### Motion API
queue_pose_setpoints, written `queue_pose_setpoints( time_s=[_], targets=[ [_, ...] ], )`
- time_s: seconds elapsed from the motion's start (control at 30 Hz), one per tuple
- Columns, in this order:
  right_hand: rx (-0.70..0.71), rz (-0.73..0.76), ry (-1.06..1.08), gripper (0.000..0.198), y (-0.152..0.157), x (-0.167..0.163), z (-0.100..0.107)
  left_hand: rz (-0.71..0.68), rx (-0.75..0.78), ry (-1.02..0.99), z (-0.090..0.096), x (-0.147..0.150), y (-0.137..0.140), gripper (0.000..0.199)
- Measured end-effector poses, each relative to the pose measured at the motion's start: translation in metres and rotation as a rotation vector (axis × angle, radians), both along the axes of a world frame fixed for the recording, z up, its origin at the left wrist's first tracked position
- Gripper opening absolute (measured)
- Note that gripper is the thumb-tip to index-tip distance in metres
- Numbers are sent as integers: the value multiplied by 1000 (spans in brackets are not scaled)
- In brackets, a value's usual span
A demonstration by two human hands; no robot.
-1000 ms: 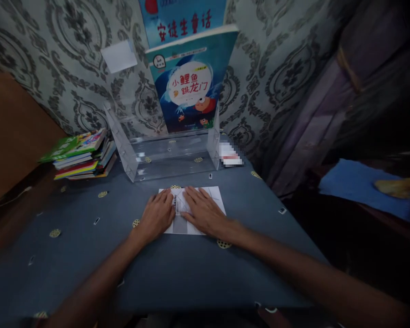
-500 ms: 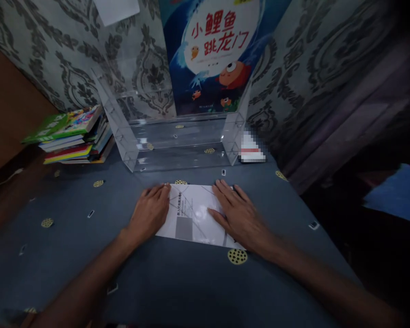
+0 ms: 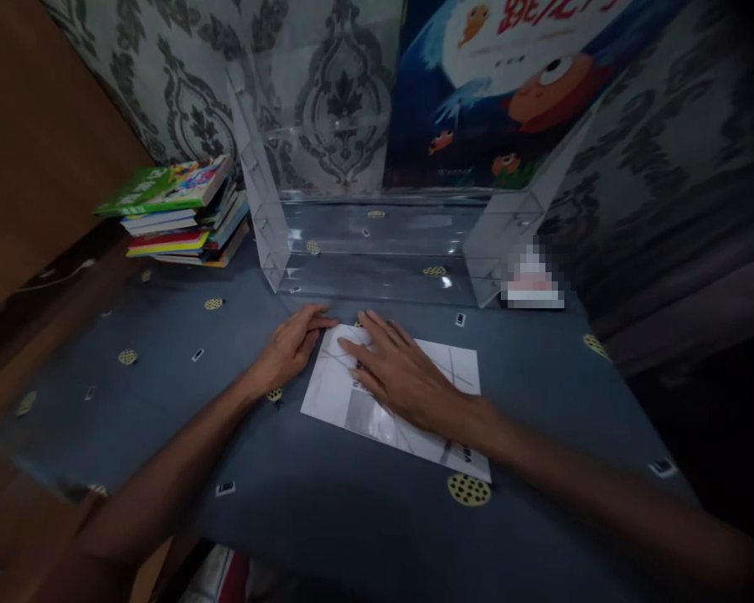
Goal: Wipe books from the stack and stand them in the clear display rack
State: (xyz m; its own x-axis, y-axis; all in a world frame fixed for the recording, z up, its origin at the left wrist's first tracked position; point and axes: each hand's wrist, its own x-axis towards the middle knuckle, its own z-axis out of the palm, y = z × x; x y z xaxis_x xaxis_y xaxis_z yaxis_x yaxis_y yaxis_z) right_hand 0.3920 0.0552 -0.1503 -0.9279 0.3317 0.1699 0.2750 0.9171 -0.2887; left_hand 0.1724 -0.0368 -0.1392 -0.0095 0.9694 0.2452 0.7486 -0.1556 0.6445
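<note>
Dark blue tablecloth [image 3: 352, 523] with little yellow dotted prints, damask wallpaper [image 3: 343, 92] behind it, pretty dim lighting overall. Using the clear plastic rack [image 3: 260, 197] as the landmark for everything here.

So, the white printed sheet [image 3: 368, 414] is lying on the cloth on the near side of the rack, not touching it, slanted so its right end sits closer to the person. Right hand [image 3: 415, 381] is laid over the top of it, palm down, fingers a bit apart and thumb out to the side. Left hand [image 3: 286, 347] is at the sheet's far left corner, fingers stretched out and fairly close together, tips touching the edge. Can't tell if it's actually pinching the paper or just resting there.

Progress-wise, I'd say mid-handling: the sheet is down and looks flat, but both hands are on it, so nothing reads as finished. No idea if it's folded or one layer, the right hand hides too much.

Container-wise, a picture book [image 3: 458, 142] with an orange fish stands upright at the back of the rack, right half. Book stack [image 3: 182, 218] is just left of the rack; a pixelated whitish thing [image 3: 533, 280] sits by its right foot.
</note>
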Motion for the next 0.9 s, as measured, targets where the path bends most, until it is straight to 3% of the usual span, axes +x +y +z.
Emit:
queue_pose_setpoints(
  time_s=[0.17,0.47,0.6,0.8,0.9],
  targets=[
    [-66,14,-20,44,4,-21,6,-26,9,-84,-5,-4,1,39],
    [-61,218,27,38,-43,-2,13,-26,2,-48,-1,-2,1,39],
    [-29,146,-3,41,-38,12,9,2,14,17,-1,0,0,36],
    [40,-126,-24,46,1,62,-8,20,10,129,1,1,-1,35],
    [37,-211,-27,47,17,87,-11,22,11,282,5,6,-5,34]
  ],
)
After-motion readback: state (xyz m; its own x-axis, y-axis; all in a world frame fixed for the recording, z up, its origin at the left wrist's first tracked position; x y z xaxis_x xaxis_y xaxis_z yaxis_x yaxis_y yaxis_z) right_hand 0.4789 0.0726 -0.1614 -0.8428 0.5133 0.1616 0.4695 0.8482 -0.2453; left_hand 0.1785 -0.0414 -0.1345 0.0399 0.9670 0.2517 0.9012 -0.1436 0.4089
